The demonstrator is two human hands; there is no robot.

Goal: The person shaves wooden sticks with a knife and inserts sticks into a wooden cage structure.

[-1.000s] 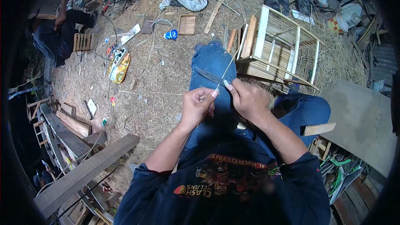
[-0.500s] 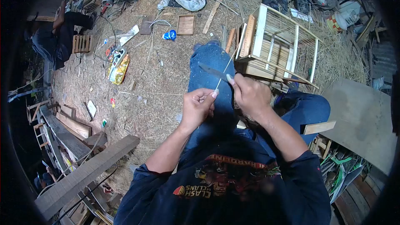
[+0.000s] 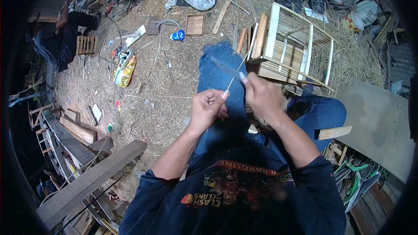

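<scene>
My left hand (image 3: pixel 207 110) is closed, pinching a thin pale stick (image 3: pixel 232 82) between thumb and fingers. The stick slants up and away over my jeans-covered knee (image 3: pixel 217 78). A knife (image 3: pixel 224 67) is gripped by its handle in my right hand (image 3: pixel 266 99), just to the right. Its blade points up and left and crosses the stick above my left fingertips. Whether the edge touches the stick is hard to tell because the blade is slightly blurred.
A slatted wooden cage (image 3: pixel 287 52) lies right of my knee. Beyond are a small wooden tray (image 3: pixel 194 25), a blue cup (image 3: pixel 177 35) and a yellow packet (image 3: pixel 125 72). A thick beam (image 3: pixel 93 180) juts in at lower left. Another person (image 3: pixel 56 39) sits at far left.
My right hand and the knife have shifted slightly; the blade's tip has moved up and right along the stick's far side. My left hand keeps its pinch on the stick.
</scene>
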